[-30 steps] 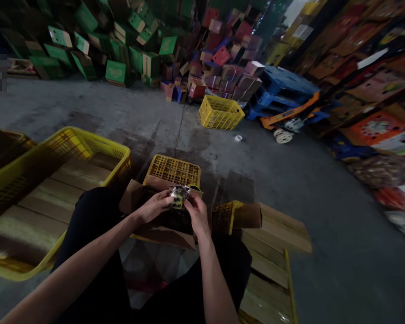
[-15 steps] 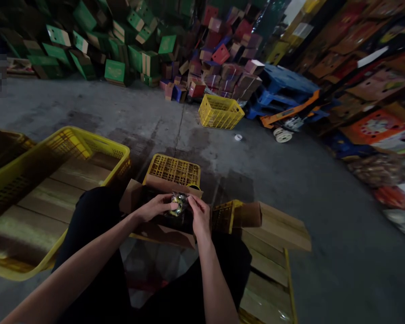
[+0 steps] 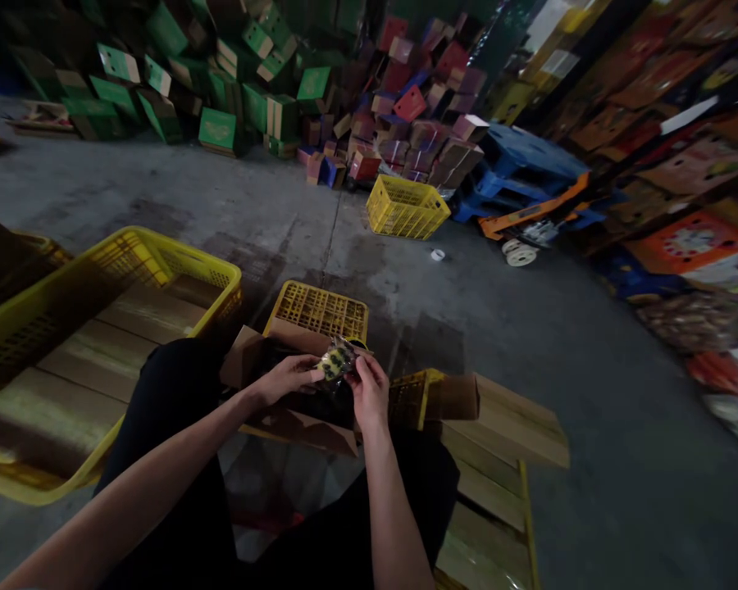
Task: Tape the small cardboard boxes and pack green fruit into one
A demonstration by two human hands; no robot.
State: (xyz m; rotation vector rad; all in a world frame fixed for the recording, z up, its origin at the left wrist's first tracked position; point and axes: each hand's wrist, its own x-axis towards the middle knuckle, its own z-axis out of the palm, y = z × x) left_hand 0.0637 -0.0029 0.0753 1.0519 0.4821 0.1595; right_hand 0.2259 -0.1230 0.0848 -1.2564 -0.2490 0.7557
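Observation:
Both of my hands hold a small yellow and black item in a shiny clear wrapper [image 3: 337, 360] over an open brown cardboard box [image 3: 295, 426] that rests on an upturned yellow crate [image 3: 320, 310] in front of my knees. My left hand [image 3: 289, 378] pinches the wrapper's left end. My right hand [image 3: 369, 392] grips its right side with curled fingers. The inside of the box is dark and I cannot make out its contents.
A large yellow crate [image 3: 160, 266] with flat cardboard in it stands at my left. Flat cardboard sheets [image 3: 504, 426] lie at my right. Farther off are a yellow crate [image 3: 406, 206], a tape roll [image 3: 437, 255], blue pallets [image 3: 522, 156], a pallet jack, and heaps of green and red boxes.
The wrapped item dipped down toward the box half a second ago and is raised slightly again, now tilted. The view has shifted a little to the left.

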